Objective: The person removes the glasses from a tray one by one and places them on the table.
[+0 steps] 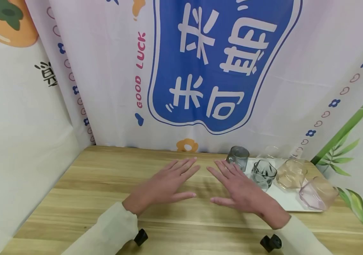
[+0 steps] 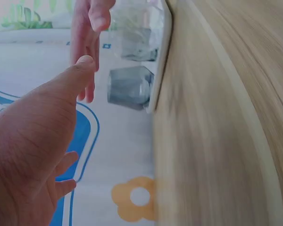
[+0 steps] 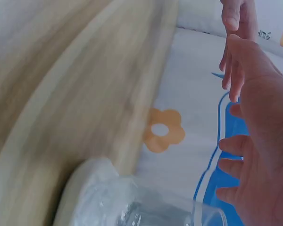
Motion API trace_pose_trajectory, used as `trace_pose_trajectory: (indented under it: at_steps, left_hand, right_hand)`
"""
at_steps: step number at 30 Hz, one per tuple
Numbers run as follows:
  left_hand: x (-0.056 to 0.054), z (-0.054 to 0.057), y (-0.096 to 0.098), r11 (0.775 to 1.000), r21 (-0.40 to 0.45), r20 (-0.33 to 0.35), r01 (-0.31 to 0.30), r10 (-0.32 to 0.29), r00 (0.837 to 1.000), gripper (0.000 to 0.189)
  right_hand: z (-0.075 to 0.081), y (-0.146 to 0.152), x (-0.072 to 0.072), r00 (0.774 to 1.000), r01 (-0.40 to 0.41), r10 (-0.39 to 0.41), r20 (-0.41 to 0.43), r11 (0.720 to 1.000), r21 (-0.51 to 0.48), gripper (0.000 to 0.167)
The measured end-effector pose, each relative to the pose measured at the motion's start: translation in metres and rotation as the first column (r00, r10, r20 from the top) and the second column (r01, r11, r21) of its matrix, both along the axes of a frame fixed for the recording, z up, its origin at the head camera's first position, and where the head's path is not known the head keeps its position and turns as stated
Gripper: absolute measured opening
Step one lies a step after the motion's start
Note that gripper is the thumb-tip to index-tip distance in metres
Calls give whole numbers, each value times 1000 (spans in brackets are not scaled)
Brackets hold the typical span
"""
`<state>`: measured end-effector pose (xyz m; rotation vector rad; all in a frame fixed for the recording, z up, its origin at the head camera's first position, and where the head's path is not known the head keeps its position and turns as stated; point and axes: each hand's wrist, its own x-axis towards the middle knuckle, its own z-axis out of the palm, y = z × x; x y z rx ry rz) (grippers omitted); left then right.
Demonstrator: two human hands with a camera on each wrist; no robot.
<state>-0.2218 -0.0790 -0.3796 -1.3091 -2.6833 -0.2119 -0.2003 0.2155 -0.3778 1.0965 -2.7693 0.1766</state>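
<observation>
My left hand (image 1: pixel 168 182) hovers over the middle of the wooden table, fingers straight and thumb apart, holding nothing. Facing it across a small gap is my right hand (image 1: pixel 240 187), also with extended fingers and nothing in its grasp. On the right, a white tray (image 1: pixel 281 200) bears several glasses. A smooth grey glass (image 1: pixel 239 156) stands at its back left, closest to the right fingertips. Beside it are a grey faceted glass (image 1: pixel 264 171), an amber glass (image 1: pixel 291 173) and a pinkish glass (image 1: pixel 317 194). The right forearm partly covers the tray.
The wooden tabletop (image 1: pixel 82 198) meets a printed cloth (image 1: pixel 114 88) at the back. White cloth (image 1: pixel 18 141) hangs along the left side. A clear glass (image 3: pixel 174 205) at the tray shows close to the right hand in the right wrist view.
</observation>
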Motion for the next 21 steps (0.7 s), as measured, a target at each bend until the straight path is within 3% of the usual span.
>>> trace_pose_trajectory:
  at_steps: [6, 13, 21]
  left_hand:
    - [1, 4, 13, 1000, -15, 5, -10, 10, 1000, 84]
    - [0, 1, 43, 999, -26, -4, -38, 38, 999, 81]
    - [2, -8, 79, 999, 11, -17, -38, 38, 999, 68]
  right_hand:
    - [11, 18, -3, 999, 40, -40, -3, 998, -44, 89]
    - [26, 50, -6, 993, 122, -122, 1, 987, -104, 82]
    - [42, 93, -7, 978, 206, -210, 2, 959, -193, 62]
